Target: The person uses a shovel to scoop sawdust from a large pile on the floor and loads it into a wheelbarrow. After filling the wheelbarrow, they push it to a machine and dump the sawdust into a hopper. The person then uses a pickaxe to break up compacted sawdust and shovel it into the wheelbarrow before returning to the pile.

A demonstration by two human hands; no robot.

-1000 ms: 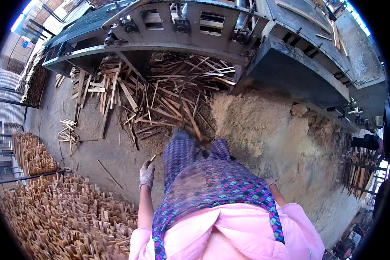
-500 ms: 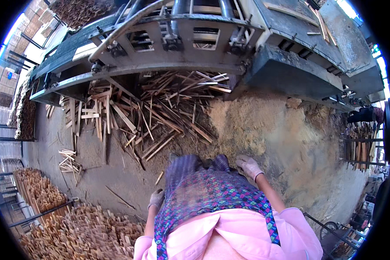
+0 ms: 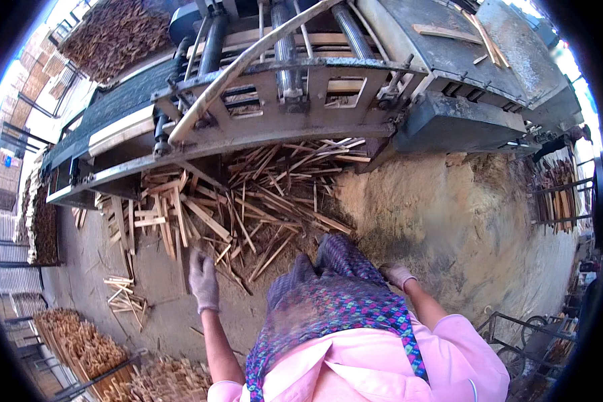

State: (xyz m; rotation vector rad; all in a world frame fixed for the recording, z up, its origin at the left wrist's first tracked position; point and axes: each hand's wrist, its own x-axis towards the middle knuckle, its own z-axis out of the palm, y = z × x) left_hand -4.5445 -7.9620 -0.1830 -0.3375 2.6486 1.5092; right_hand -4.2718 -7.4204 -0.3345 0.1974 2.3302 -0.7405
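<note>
Gloved and empty, the left hand (image 3: 204,280) hangs with its fingers loosely extended and close together, palm down, just short of the near edge of the heap of wood offcuts (image 3: 248,208). No stick is pinched in it; the closest slats lie just beyond its fingertips on the dirt floor (image 3: 154,315).

Left of that heap, a small separate bundle of thin sticks (image 3: 124,298) lies on the floor, and further left and nearer the person a long stack of cut wood pieces (image 3: 80,345) runs along the lower edge of the view.

Behind the heap stands the big grey sawing machine (image 3: 301,87), its rollers and frame overhanging the offcuts (the slats spill out from under its front edge).

Right of the heap a broad mound of sawdust (image 3: 462,221) slopes away. The right hand (image 3: 396,275), also gloved, sits at the foot of that mound, close beside the person's patterned knee; its fingers look curled, but whether they grip anything I cannot tell, since the leg hides part of it. Far right of the heap, a rack of short wood pieces (image 3: 556,194) stands upright.
</note>
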